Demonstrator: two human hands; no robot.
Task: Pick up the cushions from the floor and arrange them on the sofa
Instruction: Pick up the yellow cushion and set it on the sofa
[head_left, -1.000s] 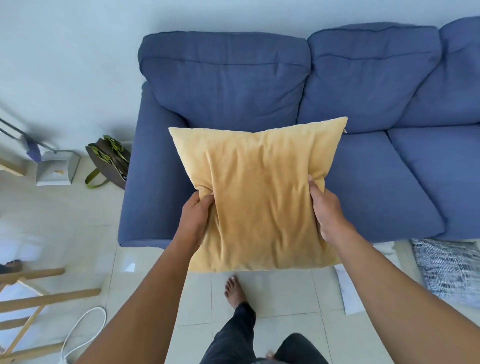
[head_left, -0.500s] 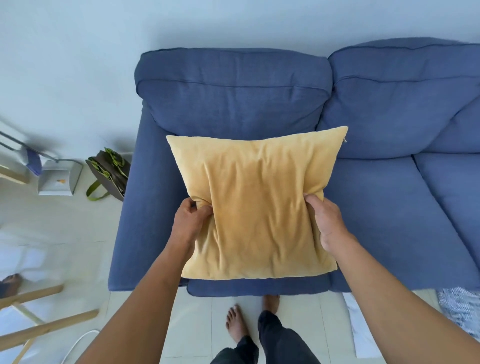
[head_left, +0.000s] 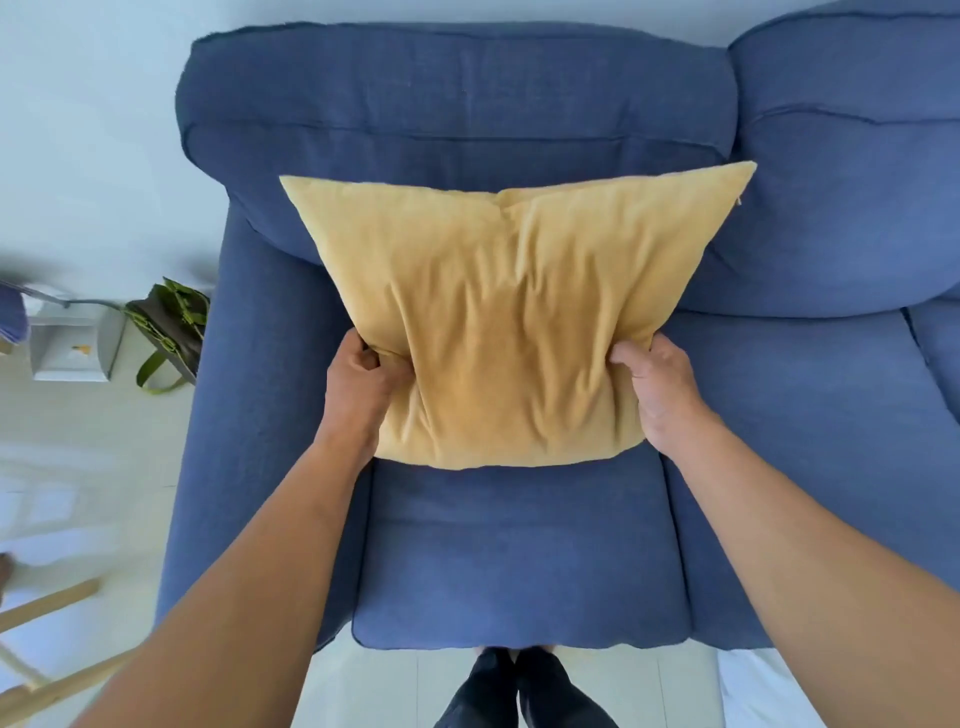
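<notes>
A yellow cushion is held over the left-end seat of a blue sofa, its upper edge lying in front of the sofa's back cushion. The cushion is tilted, with its top right corner a little higher than the left, and its fabric is creased where it is gripped.

The left hand is closed on the cushion's lower left edge, fingers curled into the fabric. The right hand is closed on the lower right edge, thumb on the front face and the other fingers hidden behind. Both forearms reach forward from the bottom corners of the view. Whether the cushion's bottom edge touches the seat or hangs just above it cannot be told.

The person's legs in dark trousers stand close against the front of the sofa. On the pale floor to the left of the sofa arm sit a brown and green bag and a small white box. Light wooden bars show at the lower left edge.
</notes>
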